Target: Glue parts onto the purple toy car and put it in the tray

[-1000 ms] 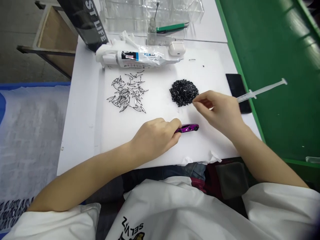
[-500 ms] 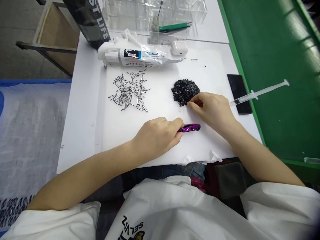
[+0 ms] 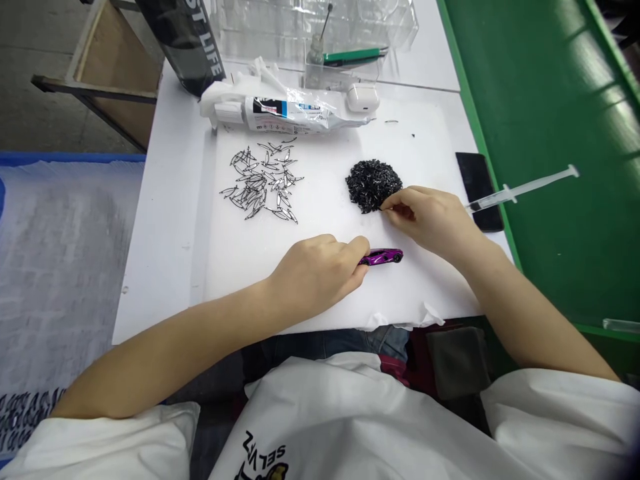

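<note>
A small purple toy car is held by its rear end in my left hand, fingers closed round it, just above the white work board. My right hand has thumb and forefinger pinched together at the lower right edge of a pile of tiny black parts. Whether a part sits between those fingertips is too small to tell. Left of the pile lies a loose spread of thin, clear, black-edged leaf-shaped pieces.
Behind the pieces lies a white tube, with a white earbud case on its end. Clear plastic trays and a dark bottle stand at the back. A syringe crosses a black phone at the right, beside a green surface.
My right fingertips have shifted slightly right along the pile's edge and pinch closer together. The whole view has moved a little; my left hand still holds the toy car.
</note>
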Motion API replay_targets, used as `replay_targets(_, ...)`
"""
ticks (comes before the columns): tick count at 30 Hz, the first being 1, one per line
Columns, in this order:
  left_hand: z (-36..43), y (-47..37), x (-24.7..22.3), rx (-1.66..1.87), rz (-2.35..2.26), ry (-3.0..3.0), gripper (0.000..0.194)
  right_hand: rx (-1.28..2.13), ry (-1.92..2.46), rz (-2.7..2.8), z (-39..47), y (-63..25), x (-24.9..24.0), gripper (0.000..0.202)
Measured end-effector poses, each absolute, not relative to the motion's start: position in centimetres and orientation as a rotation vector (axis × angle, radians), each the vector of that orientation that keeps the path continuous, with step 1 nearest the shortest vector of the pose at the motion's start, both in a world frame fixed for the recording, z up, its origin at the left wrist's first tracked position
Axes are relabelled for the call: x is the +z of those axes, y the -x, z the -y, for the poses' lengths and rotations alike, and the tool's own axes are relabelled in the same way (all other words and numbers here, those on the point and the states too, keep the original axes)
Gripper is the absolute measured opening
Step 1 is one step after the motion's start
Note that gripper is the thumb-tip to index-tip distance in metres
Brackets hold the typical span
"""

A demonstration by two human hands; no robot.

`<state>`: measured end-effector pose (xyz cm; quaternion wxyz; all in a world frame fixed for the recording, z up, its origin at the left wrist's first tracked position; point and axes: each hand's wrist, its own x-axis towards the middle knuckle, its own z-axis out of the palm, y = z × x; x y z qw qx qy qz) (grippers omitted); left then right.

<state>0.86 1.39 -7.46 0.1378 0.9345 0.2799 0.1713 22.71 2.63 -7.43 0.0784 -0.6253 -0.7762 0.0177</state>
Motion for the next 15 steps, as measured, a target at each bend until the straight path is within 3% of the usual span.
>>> replay_targets(15, -1.5, -0.9, -7.4, 0.495, -0.818, -2.699, 0.017, -0.129, 1.724, 2.495, -2.9, -23.3, -7.7, 0.023)
